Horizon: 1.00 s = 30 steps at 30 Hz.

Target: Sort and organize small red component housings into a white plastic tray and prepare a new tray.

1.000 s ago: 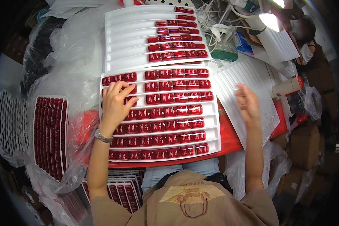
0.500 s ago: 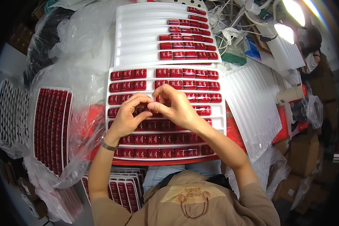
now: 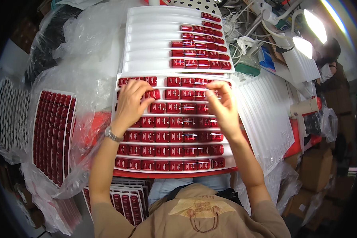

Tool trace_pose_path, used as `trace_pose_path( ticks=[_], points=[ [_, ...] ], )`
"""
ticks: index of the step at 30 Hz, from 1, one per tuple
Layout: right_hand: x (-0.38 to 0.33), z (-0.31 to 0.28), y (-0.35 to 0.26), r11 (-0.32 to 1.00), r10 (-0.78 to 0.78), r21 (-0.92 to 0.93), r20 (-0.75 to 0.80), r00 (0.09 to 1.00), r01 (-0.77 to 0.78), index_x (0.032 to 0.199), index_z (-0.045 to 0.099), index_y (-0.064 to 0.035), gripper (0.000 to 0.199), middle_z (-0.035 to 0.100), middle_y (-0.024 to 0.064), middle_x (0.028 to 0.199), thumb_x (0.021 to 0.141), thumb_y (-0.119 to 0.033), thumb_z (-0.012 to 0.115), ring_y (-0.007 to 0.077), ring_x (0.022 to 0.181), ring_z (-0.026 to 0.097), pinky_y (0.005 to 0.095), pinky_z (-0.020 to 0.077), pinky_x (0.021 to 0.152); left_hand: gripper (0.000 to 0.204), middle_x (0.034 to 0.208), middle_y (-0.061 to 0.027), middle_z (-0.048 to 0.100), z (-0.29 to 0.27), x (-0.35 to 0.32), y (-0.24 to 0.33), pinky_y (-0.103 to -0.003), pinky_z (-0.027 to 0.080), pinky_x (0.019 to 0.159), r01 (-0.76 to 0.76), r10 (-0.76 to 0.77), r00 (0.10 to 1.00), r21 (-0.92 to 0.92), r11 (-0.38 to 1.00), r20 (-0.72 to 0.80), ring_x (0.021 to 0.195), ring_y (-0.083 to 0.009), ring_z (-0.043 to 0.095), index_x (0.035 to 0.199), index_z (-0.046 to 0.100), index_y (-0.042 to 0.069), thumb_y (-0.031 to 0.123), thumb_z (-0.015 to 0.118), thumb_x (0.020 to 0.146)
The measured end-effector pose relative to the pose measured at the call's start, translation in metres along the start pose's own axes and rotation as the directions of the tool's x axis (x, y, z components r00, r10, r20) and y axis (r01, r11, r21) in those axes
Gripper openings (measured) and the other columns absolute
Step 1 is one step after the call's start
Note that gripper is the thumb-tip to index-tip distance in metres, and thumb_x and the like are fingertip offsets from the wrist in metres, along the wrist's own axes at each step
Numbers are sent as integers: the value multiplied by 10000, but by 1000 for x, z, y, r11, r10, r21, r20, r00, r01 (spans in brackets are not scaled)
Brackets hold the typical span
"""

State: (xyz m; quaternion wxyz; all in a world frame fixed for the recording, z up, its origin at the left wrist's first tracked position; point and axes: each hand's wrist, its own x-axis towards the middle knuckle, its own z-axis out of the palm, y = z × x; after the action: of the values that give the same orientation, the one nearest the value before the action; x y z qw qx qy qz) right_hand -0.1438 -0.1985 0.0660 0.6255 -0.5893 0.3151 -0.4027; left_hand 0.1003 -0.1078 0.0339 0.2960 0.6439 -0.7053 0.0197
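In front of me is a white ridged tray (image 3: 229, 147) holding rows of small glossy red blocks with pale print, possibly little bottles. My left hand (image 3: 131, 101) is over the tray's upper left part, its thumb and fingers closed about one slightly tilted red block (image 3: 152, 94) in the second row from the far edge. Over the right end of the upper rows hovers my right hand (image 3: 225, 104). Its thumb and forefinger are apart, and nothing shows between them. The hand hides the blocks beneath it.
Beyond lies a second white tray (image 3: 146, 39), its red blocks grouped at the right. Clear plastic wrap and a filled tray (image 3: 53, 135) are at left. Translucent ridged trays (image 3: 265, 115) and a pale cylinder (image 3: 305, 107) stand at right, near cables and lit lamps (image 3: 315, 25).
My hands, together over the middle of the near tray before, have parted. The left moved up to a red block in the second row; the right moved to the right and its fingers spread.
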Motion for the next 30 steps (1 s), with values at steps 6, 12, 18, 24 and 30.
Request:
trace_pose_path(
  ticks=[6,12,18,24,30],
  points=[
    [-8,43,-5,780,-245,-514,273,930,356,1092,483,4,270,514,174,961,911,-186,545,330,770,580,386,487,700,283,1006,-83,584,12,-16,65,-269,470,787,258,-170,966,-760,596,195,944,-162,577,1054,553,-4,15,663,794],
    [-41,-19,-18,757,-123,-536,445,887,374,1341,300,11,655,350,254,1296,876,-356,580,398,1149,453,444,381,981,325,1109,-92,552,13,-18,52,-279,445,934,329,-168,943,-884,333,288,1032,-163,556,1155,516,-39,-73,581,838],
    [-113,-264,5,153,-378,-934,-357,854,-322,1272,449,8,498,475,249,1247,871,-252,591,384,1152,465,447,379,978,290,1081,-92,597,6,-12,-13,-281,451,921,332,-326,919,-879,343,220,1008,-160,573,1169,519,-17,52,576,893],
    [-136,-345,36,-201,-157,-779,-573,805,-594,1278,469,-79,508,462,256,1234,877,-383,537,439,1128,450,550,422,885,238,1013,-138,578,5,11,-6,-358,447,860,19,-6,998,-186,982,67,970,-293,556,988,580,-22,43,661,774],
    [-122,-340,33,66,-295,-963,-270,916,-263,1115,550,-3,296,559,105,868,828,-69,587,251,836,518,364,428,754,263,950,-110,564,15,18,9,-366,442,829,-21,24,989,-22,1000,145,906,-269,539,1004,628,-18,86,677,768]
  ],
)
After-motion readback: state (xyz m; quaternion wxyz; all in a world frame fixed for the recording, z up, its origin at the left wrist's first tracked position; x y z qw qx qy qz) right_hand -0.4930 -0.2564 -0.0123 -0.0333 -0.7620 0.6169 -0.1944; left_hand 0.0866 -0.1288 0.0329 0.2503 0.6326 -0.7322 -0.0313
